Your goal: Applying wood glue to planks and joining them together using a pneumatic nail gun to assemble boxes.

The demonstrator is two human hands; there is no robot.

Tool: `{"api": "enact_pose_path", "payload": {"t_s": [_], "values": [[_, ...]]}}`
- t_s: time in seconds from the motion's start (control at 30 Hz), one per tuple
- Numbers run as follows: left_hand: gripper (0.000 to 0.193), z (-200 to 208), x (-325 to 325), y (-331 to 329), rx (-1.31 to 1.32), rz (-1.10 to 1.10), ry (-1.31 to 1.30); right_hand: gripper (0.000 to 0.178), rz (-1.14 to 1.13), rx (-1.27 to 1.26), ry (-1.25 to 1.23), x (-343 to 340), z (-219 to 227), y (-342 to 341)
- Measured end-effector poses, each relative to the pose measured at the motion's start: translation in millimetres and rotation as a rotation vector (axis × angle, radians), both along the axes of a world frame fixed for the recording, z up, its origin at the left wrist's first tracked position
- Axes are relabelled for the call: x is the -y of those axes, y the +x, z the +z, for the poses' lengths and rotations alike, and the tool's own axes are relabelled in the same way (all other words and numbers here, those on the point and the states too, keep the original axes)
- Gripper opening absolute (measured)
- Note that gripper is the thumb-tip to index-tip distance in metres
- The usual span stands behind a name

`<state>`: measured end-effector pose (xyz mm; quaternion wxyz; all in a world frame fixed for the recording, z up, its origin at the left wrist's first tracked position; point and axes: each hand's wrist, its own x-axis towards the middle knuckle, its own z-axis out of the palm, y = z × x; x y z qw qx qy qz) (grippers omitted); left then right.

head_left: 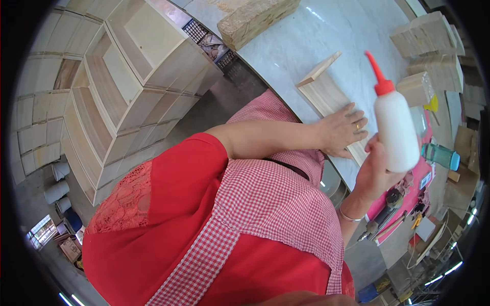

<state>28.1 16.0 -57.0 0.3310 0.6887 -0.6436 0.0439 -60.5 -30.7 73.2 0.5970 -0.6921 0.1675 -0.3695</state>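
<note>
My right hand [376,166] is wrapped round a white squeeze glue bottle [395,132]. Its red pointed nozzle [376,74] is tipped up and slightly left, above the table. My left hand [344,130] lies with fingers spread on a pale wooden board [325,97] on the table. At the board's far end a shorter wooden piece [319,70] stands up at an angle to it, so the two form a corner. The board's near end is partly hidden by my hands.
A wrapped stack of boards [255,23] sits at the table's far edge. Wood stacks [426,35] stand at right, near a teal jar [440,156] and a power tool [385,211] on pink cloth. Tall piles of open wooden boxes [153,102] rise at left.
</note>
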Motion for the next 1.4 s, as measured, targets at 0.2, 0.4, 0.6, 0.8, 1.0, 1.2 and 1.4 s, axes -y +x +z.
{"api": "enact_pose_path", "payload": {"t_s": [0.2, 0.4, 0.6, 0.8, 1.0, 1.2, 1.4], "values": [[0.046, 12.8, -33.2, -1.4, -0.038, -0.141, -0.075, 0.064, -0.268, 0.130, 0.021, 6.6, -18.6, -4.4], [0.046, 14.8, -168.0, 56.4, -0.074, 0.343, -0.119, 0.062, -0.188, 0.181, 0.086, 28.7, 0.2, -22.8], [0.077, 19.7, -178.6, 99.3, 0.122, 0.405, 0.278, 0.061, -0.024, 0.075, 0.039, 45.6, 6.1, -29.5], [0.074, 7.6, -204.9, 91.5, 0.145, 0.573, 0.316, 0.061, -0.359, 0.268, 0.043, 24.4, 28.0, -14.7], [0.041, 23.0, -207.3, 69.0, -0.009, 0.505, 0.033, 0.072, -0.310, 0.013, -0.142, 26.4, 14.5, -16.0], [0.014, 63.5, -140.5, 27.7, -0.416, 0.130, -0.187, 0.070, -0.246, 0.156, 0.061, 9.8, 31.0, -12.0], [0.011, 40.5, -68.5, 20.0, -0.509, 0.047, -0.159, 0.067, -0.181, 0.111, -0.020, 19.2, 17.2, -7.2]]}}
